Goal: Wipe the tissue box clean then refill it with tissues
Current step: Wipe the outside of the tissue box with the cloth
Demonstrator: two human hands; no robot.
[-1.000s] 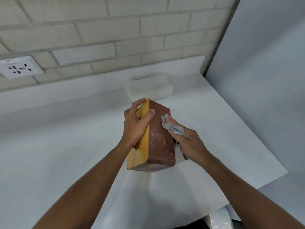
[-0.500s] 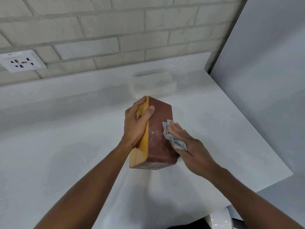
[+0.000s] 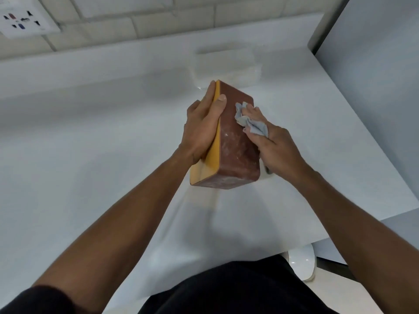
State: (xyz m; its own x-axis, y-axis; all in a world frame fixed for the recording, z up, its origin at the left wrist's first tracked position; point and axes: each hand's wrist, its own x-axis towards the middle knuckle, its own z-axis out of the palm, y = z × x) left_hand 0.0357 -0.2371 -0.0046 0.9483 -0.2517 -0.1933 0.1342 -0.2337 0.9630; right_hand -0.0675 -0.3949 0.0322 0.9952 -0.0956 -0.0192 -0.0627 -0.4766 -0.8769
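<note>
Fingers: left hand [image 3: 201, 130] clenches tissue box [image 3: 235, 146], right hand [image 3: 272, 143] pinches cloth [image 3: 251, 123] at 3 o'clock; I judge wiping unfinished, refill pending.

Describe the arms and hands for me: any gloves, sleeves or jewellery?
The left hand and right hand are bare, with no gloves, rings or watch visible. Both forearms are uncovered as far as they show. A black sleeve shows at the left upper arm, matching the black top at the bottom edge.
</note>
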